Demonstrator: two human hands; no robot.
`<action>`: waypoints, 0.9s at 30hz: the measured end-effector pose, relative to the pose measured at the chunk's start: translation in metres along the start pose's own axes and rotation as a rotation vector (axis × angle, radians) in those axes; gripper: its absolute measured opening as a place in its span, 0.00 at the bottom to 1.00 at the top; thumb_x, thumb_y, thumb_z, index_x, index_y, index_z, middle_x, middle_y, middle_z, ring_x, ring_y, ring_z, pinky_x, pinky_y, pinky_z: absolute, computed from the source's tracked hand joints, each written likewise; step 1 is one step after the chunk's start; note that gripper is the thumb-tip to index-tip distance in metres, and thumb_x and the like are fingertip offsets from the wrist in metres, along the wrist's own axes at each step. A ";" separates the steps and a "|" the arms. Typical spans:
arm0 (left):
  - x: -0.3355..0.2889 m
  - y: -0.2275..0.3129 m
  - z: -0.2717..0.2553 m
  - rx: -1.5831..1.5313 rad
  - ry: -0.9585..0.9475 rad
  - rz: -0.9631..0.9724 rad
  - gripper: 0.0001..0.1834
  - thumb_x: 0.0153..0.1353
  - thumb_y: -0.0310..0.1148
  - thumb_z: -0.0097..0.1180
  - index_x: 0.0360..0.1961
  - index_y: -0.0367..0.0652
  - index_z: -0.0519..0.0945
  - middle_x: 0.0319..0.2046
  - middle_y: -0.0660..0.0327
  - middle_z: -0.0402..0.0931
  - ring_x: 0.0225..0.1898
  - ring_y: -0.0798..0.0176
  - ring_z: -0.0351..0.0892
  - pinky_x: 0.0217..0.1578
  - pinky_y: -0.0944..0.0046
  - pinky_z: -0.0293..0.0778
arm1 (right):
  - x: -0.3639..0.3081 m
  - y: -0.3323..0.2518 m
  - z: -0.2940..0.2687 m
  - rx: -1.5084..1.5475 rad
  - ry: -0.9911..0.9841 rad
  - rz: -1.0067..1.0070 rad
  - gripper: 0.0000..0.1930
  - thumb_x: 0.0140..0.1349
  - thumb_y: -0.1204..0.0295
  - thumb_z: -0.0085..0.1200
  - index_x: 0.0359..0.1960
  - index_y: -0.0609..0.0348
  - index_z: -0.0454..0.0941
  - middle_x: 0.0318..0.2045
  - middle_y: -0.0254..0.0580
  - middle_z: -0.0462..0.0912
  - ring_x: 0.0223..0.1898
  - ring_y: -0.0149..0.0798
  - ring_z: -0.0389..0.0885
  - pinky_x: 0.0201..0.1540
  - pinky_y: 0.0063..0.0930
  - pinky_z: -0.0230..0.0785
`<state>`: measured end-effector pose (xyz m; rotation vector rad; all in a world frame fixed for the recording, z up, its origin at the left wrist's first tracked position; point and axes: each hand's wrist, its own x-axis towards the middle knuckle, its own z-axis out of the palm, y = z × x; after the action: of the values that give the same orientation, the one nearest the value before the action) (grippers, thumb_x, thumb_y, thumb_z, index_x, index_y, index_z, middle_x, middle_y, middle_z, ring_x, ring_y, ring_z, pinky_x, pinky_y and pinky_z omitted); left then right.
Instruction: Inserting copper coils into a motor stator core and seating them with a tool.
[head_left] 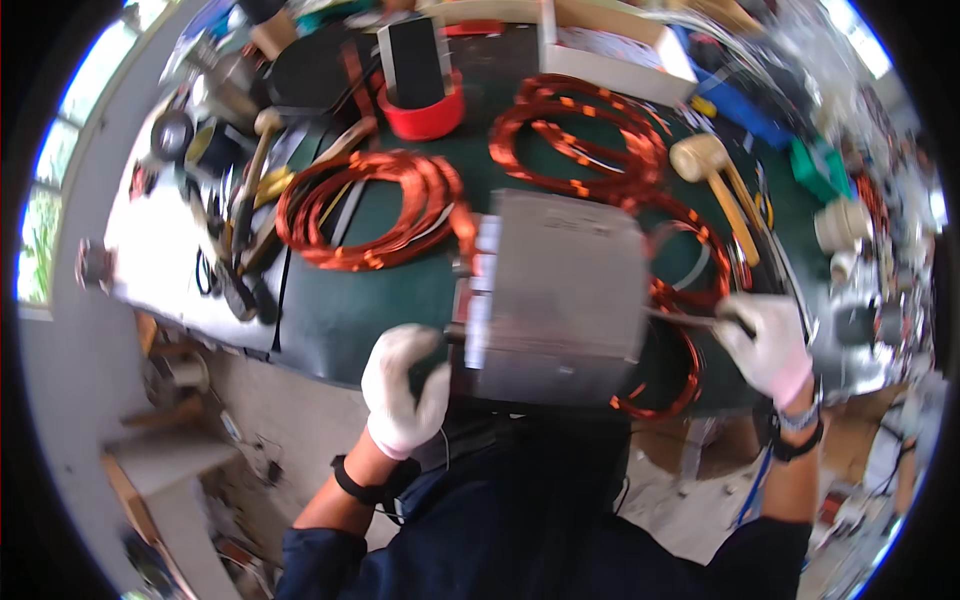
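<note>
A grey metal cylinder, which looks like a motor stator core, lies on its side at the table's front edge. White slips stick out along its left end, and red-brown coil wire shows there too. My left hand, in a white glove, is curled beside that left end, next to a short dark piece; what its fingers hold is hidden. At the other end, my gloved right hand grips a thin grey rod that reaches the cylinder's right side. A copper wire coil lies behind the rod.
More copper coils lie at the left and behind the cylinder. A wooden mallet is at the right, hammers at the left. A red tape roll and white box stand at the back. The dark green table mat ends in front.
</note>
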<state>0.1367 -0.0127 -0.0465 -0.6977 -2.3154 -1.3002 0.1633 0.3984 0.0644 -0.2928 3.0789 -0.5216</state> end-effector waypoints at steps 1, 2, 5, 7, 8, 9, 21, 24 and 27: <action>0.013 0.000 0.000 -0.024 -0.049 -0.062 0.22 0.54 0.16 0.60 0.52 0.33 0.79 0.48 0.45 0.81 0.48 0.41 0.83 0.53 0.49 0.78 | -0.005 -0.004 0.000 -0.001 0.004 0.008 0.07 0.56 0.71 0.64 0.29 0.62 0.80 0.25 0.52 0.81 0.28 0.56 0.83 0.32 0.43 0.73; 0.023 -0.001 0.002 -0.113 -0.071 -0.112 0.22 0.56 0.17 0.59 0.54 0.35 0.80 0.51 0.46 0.82 0.52 0.41 0.82 0.56 0.50 0.77 | -0.009 -0.009 -0.001 -0.001 0.007 0.016 0.06 0.55 0.73 0.62 0.28 0.62 0.80 0.24 0.53 0.81 0.28 0.57 0.82 0.32 0.43 0.72; 0.027 -0.009 0.010 -0.251 -0.203 -0.103 0.26 0.55 0.16 0.52 0.58 0.32 0.78 0.55 0.43 0.79 0.55 0.41 0.81 0.58 0.51 0.76 | -0.001 -0.028 0.009 -0.061 0.098 0.035 0.04 0.51 0.76 0.59 0.29 0.61 0.80 0.24 0.52 0.81 0.27 0.58 0.82 0.32 0.42 0.72; 0.025 -0.019 0.009 -0.329 -0.188 -0.082 0.26 0.55 0.17 0.55 0.58 0.33 0.78 0.55 0.42 0.79 0.55 0.40 0.80 0.58 0.50 0.77 | 0.011 -0.045 0.011 -0.090 0.052 0.026 0.05 0.50 0.76 0.60 0.30 0.62 0.80 0.24 0.53 0.81 0.27 0.58 0.82 0.32 0.42 0.73; 0.024 -0.022 0.009 -0.338 -0.174 -0.098 0.26 0.55 0.17 0.55 0.58 0.33 0.78 0.55 0.42 0.79 0.55 0.40 0.80 0.58 0.50 0.77 | 0.013 -0.048 0.010 -0.087 0.018 0.051 0.06 0.50 0.76 0.60 0.31 0.62 0.80 0.24 0.53 0.81 0.27 0.58 0.81 0.32 0.42 0.73; 0.025 -0.022 0.007 -0.344 -0.203 -0.098 0.26 0.55 0.17 0.55 0.58 0.33 0.78 0.55 0.42 0.79 0.55 0.40 0.81 0.57 0.50 0.77 | 0.015 -0.051 0.005 -0.097 0.006 0.048 0.06 0.50 0.76 0.60 0.31 0.62 0.80 0.24 0.53 0.81 0.27 0.58 0.81 0.32 0.42 0.73; 0.028 -0.022 0.001 -0.357 -0.230 -0.063 0.24 0.58 0.20 0.57 0.58 0.34 0.77 0.55 0.45 0.78 0.55 0.42 0.79 0.57 0.50 0.76 | 0.026 -0.079 0.016 -0.173 0.044 -0.049 0.09 0.47 0.77 0.58 0.32 0.63 0.81 0.23 0.55 0.79 0.26 0.60 0.79 0.30 0.47 0.69; 0.032 -0.017 -0.016 -0.286 -0.310 -0.054 0.23 0.60 0.23 0.59 0.58 0.34 0.78 0.54 0.45 0.79 0.55 0.41 0.79 0.57 0.49 0.76 | 0.033 -0.092 0.001 -0.100 0.046 -0.034 0.08 0.48 0.76 0.61 0.33 0.62 0.82 0.24 0.54 0.80 0.27 0.59 0.81 0.31 0.46 0.71; 0.061 -0.031 -0.064 -0.049 -0.239 0.008 0.21 0.59 0.25 0.61 0.55 0.38 0.81 0.46 0.48 0.84 0.50 0.43 0.83 0.53 0.50 0.78 | 0.029 -0.097 0.005 -0.074 0.106 -0.014 0.10 0.49 0.75 0.64 0.35 0.63 0.83 0.28 0.53 0.83 0.31 0.56 0.83 0.36 0.43 0.74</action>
<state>0.0754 -0.0680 -0.0020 -0.9224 -2.4702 -1.3374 0.1530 0.3013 0.0924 -0.2965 3.2066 -0.4385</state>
